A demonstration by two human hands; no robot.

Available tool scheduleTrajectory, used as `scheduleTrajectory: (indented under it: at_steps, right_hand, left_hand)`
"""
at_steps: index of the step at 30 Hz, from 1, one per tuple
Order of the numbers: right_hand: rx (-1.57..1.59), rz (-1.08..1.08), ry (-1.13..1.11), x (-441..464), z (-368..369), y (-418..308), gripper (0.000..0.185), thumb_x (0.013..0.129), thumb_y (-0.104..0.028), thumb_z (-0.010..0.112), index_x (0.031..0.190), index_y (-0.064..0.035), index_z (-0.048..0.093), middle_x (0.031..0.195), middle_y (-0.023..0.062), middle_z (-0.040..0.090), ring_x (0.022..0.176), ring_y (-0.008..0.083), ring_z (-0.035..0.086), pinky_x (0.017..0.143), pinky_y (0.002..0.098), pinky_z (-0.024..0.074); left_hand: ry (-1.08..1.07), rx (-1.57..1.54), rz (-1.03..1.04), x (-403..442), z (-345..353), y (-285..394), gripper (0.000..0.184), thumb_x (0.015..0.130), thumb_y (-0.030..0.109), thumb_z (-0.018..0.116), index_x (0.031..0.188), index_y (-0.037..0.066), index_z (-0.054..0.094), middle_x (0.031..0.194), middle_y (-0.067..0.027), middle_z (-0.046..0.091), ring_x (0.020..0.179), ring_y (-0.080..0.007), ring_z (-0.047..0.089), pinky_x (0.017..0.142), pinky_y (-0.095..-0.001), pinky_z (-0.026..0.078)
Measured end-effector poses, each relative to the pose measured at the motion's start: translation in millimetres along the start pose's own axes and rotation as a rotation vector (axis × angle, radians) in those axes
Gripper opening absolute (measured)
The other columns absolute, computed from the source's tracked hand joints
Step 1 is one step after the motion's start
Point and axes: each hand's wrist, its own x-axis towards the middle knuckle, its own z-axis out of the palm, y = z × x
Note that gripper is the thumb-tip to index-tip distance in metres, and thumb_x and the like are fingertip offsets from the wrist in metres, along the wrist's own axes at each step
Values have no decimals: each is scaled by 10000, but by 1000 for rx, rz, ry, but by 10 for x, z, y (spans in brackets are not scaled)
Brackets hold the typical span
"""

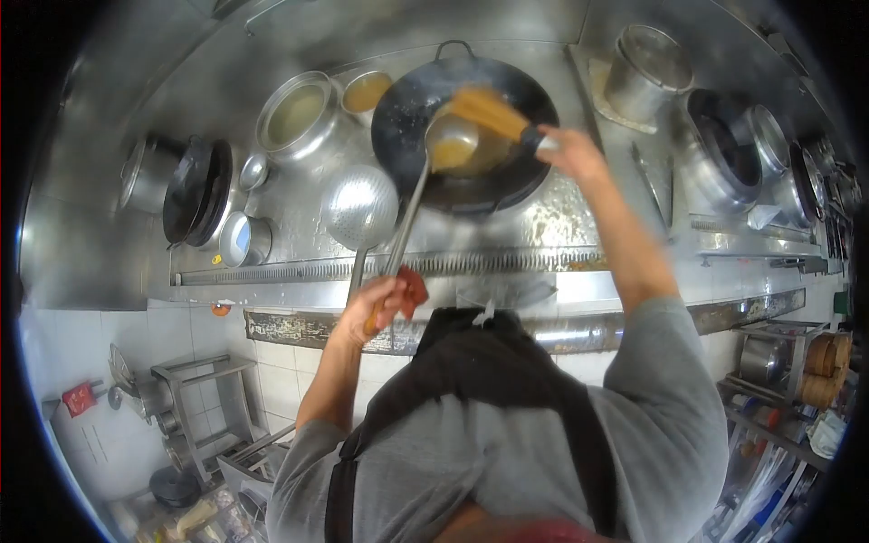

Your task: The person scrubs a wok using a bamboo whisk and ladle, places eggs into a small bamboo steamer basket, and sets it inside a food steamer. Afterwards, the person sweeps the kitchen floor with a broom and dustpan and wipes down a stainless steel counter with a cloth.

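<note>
My right hand (pixel 575 154) is closed round the grip of a bamboo wok brush (pixel 489 112), whose tan bristles are blurred over a black wok (pixel 409 109). In my left hand (pixel 376 306) is the long handle of a metal ladle (pixel 455 140), with a red cloth (pixel 414 291) at the fingers. The ladle's bowl is tilted inside the wok, just below the bristles, and holds some yellowish liquid. Wet patches glisten on the wok's wall. A perforated skimmer (pixel 359 206) lies left of the wok, its handle running down close to my left hand.
A pot of pale liquid (pixel 297 116) and a smaller pot of orange-brown liquid (pixel 367 93) stand left of the wok. A lidded pot (pixel 647 72), tongs (pixel 652 185) and stacked pans (pixel 724 149) are at the right. More woks (pixel 195 195) lean at the left.
</note>
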Motion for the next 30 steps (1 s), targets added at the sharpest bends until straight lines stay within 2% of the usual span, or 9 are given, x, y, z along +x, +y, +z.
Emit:
scheduleTrajectory:
  at_steps: [2, 7, 9, 11, 13, 19, 21, 23, 30]
  right_hand:
    - [-45, 35, 10, -14, 24, -73, 516, 727, -249, 648, 1221, -128, 563, 1059, 165, 633, 985, 315, 602, 879, 393, 463]
    - [61, 32, 226, -34, 337, 118, 495, 721, -260, 638, 1192, -116, 583, 1017, 177, 641, 952, 338, 607, 868, 417, 469]
    - [-214, -53, -67, -174, 391, 25, 443, 721, -215, 619, 1152, -111, 602, 1055, 171, 629, 998, 327, 591, 898, 407, 455]
    - [-209, -18, -32, -314, 378, 14, 447, 721, -226, 634, 1153, -116, 604, 1071, 166, 626, 1013, 321, 584, 900, 402, 454]
    - [-131, -22, 41, -472, 283, 214, 464, 722, -240, 644, 1168, -121, 598, 1099, 164, 616, 1041, 320, 571, 914, 391, 444]
    - [366, 229, 321, -1524, -33, 987, 581, 729, -304, 677, 1241, -66, 542, 1224, 163, 563, 1151, 286, 525, 950, 354, 403]
    - [524, 338, 464, -2018, -13, 1154, 577, 724, -277, 687, 1231, -39, 546, 1136, 190, 605, 1014, 263, 599, 882, 349, 449]
    - [803, 638, 423, -2447, -155, 1040, 560, 717, -230, 696, 1224, -39, 554, 1022, 183, 619, 844, 214, 613, 784, 317, 476]
    - [620, 652, 623, -3265, -46, 1473, 539, 675, -192, 730, 1157, -17, 565, 850, 112, 627, 718, 144, 576, 636, 257, 455]
  left_hand:
    - [-240, -345, -60, 37, 120, 58, 168, 896, 134, 521, 943, -26, 539, 600, 0, 432, 377, -57, 368, 320, -200, 316]
    - [-283, -467, -80, 60, 338, 37, 180, 882, 107, 501, 972, -48, 521, 629, -12, 428, 384, -62, 336, 315, -185, 294]
    - [-370, -574, -153, 137, 405, 84, 199, 880, 103, 496, 1009, -48, 501, 628, -19, 427, 393, -67, 346, 316, -187, 294]
    - [-362, -563, -187, 280, 457, 142, 191, 864, 96, 496, 1002, -35, 486, 630, -26, 433, 398, -87, 371, 317, -210, 314]
    - [-59, 136, 111, 367, 627, 155, 174, 833, 78, 506, 973, -20, 475, 634, -34, 446, 396, -114, 395, 316, -244, 336]
    - [196, 924, 419, 749, 1048, 199, 259, 821, 145, 558, 1022, -4, 492, 575, -158, 558, 471, -248, 574, 387, -378, 425]
    - [222, 1242, 1031, 908, 1314, 148, 346, 840, 191, 536, 1128, 8, 479, 627, -246, 586, 540, -381, 595, 492, -462, 469]
    - [170, 1301, 981, 1095, 1668, 59, 438, 843, 181, 496, 1229, -14, 427, 721, -304, 590, 674, -467, 588, 616, -514, 479]
    - [92, 1562, 582, 1903, 2335, -1191, 604, 816, 83, 465, 1357, -71, 244, 836, -286, 617, 786, -426, 620, 703, -488, 503]
